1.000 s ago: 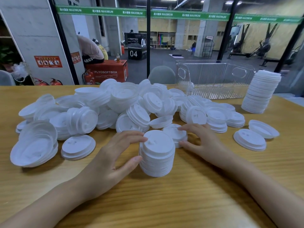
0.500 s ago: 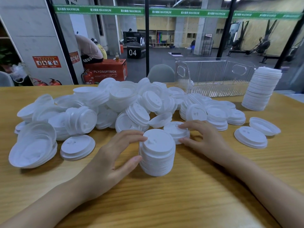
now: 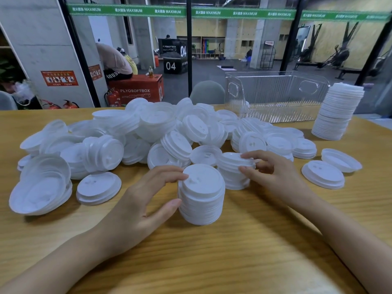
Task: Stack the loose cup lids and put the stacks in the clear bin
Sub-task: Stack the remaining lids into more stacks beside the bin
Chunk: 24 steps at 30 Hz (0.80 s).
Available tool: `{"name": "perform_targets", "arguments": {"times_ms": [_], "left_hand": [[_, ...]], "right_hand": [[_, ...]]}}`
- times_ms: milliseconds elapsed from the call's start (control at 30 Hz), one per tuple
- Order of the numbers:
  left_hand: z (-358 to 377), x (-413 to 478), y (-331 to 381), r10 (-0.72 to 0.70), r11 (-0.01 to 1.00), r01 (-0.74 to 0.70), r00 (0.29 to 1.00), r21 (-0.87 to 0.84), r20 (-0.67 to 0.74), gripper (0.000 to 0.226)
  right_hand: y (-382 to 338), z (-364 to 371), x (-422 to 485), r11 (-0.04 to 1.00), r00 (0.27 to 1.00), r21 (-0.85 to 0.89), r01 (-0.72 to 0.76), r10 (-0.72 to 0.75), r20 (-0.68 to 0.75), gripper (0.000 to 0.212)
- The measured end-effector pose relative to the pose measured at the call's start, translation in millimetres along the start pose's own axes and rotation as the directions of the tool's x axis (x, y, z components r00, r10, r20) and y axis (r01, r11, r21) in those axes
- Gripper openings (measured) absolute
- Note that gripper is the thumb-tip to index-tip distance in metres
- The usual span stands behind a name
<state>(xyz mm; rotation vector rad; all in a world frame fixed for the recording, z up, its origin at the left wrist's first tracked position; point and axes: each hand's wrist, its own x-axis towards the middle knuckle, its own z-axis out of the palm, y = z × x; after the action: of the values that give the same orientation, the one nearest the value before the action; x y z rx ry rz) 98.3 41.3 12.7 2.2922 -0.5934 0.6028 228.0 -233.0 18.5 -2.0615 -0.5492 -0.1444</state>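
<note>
Between left hand's (image 3: 137,206) thumb and fingers, lid stack (image 3: 201,196)

One camera only, worn on the person's head. It looks forward and down over the wooden table (image 3: 212,262), close in. Both forearms (image 3: 53,268) enter from the bottom edge. The left hand (image 3: 137,206) on the lid stack (image 3: 201,198) and the right hand (image 3: 277,179) on a shorter lid stack (image 3: 231,175) fall mid-frame. The clear bin (image 3: 275,107) stands back right.

The green banner (image 3: 191,12) across the glass repeats the word "MAXIMUM". The red box (image 3: 135,91) reads "PLYOSOFTBOX", and the black box (image 3: 172,65) reads "04". Print on the red wall sign (image 3: 59,78) is illegible.
</note>
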Motion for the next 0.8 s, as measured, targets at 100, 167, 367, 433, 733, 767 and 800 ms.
{"name": "perform_targets", "arguments": {"times_ms": [100, 167, 367, 433, 733, 767, 800], "left_hand": [[0, 0, 0, -0.004, 1.000, 0.004, 1.000, -0.007, 0.004, 0.037], [-1, -1, 0, -0.008, 1.000, 0.008, 1.000, -0.010, 0.009, 0.037], [0, -1, 1, -0.031, 0.999, 0.031, 0.999, -0.016, 0.007, 0.041], [0, -1, 2, -0.065, 0.997, 0.064, 0.998, -0.034, -0.018, 0.047], [0, 0, 2, -0.044, 0.999, 0.043, 0.998, -0.031, -0.042, 0.049], [0, 0, 2, -0.035, 0.999, 0.034, 0.999, -0.026, -0.033, 0.048], [-1, 0, 2, -0.028, 0.999, 0.028, 0.999, -0.018, -0.023, 0.048]], "right_hand": [[-4, -2, -1, 0.998, 0.999, 0.051, -0.038, 0.038, 0.001, 0.019], [-5, -2, -1, 0.998, 0.998, 0.028, -0.050, 0.051, -0.031, 0.022], [-24, 2, -13, 0.978, 0.986, 0.131, 0.165, -0.165, -0.013, 0.036], [-30, 9, -19, 0.950, 0.955, 0.141, 0.278, -0.289, 0.063, 0.041], [-33, 23, -23, 0.916, 0.898, 0.083, 0.394, -0.402, 0.178, 0.039], [-33, 23, -23, 0.916, 0.898, 0.082, 0.392, -0.400, 0.182, 0.039], [-33, 23, -23, 0.919, 0.900, 0.083, 0.386, -0.395, 0.186, 0.039]]}}
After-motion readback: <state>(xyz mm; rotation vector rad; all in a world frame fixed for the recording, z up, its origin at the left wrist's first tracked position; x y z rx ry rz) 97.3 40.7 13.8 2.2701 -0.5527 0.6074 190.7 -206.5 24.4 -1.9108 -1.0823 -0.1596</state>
